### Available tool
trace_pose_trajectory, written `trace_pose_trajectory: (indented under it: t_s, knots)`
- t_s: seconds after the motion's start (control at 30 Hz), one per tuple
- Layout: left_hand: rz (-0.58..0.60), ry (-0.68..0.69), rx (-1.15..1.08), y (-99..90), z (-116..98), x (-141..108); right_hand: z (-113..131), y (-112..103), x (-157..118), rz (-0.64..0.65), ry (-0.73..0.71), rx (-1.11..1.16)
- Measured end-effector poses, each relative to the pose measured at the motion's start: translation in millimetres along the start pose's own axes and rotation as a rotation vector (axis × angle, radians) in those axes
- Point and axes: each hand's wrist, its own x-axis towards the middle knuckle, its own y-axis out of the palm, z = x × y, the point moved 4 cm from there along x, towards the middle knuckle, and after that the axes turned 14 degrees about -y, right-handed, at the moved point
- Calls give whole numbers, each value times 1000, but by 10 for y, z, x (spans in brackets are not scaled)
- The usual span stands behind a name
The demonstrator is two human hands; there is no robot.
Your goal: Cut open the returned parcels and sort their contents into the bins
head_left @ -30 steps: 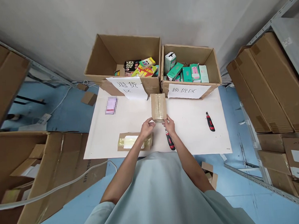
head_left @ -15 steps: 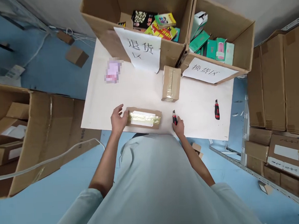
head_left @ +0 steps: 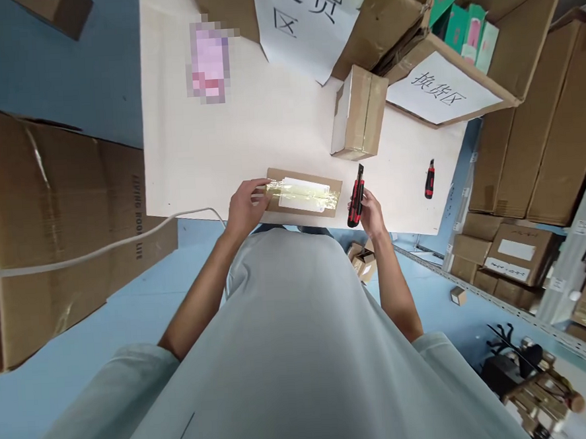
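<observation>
Since the earlier frame, you've raised the red-and-black knife (head_left: 356, 201). Your left hand (head_left: 247, 206) curls at the left end of the taped carton (head_left: 302, 194), near the front of the table (head_left: 268, 131); whether it grips, I cannot tell. Right of the carton, your right hand (head_left: 373, 214) grips the knife; another cutter (head_left: 429, 181) lies farther right.

1. Bright, soft, even light over the white table (head_left: 267, 128).
2. Glare on the tape (head_left: 274, 187) of the central parcel (head_left: 281, 174); a glint on the carton (head_left: 70, 226), nine o'clock.
3. Pixelation hides a pinkish item (head_left: 208, 62), eleven o'clock.
4. Wide-angle stretch toward the edges; clutter (head_left: 525, 371) at four o'clock looks soft.
</observation>
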Motion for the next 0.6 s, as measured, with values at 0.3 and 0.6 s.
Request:
trace_pose_trajectory:
  t_s: [0.3, 0.6]
  knots:
    - [130, -22, 31, -39, 61, 247, 759, 1166, -128, 601, -339, -822]
    - [174, -15, -36, -10, 115, 297, 1013, 1827, -102, 872, -341, -1539]
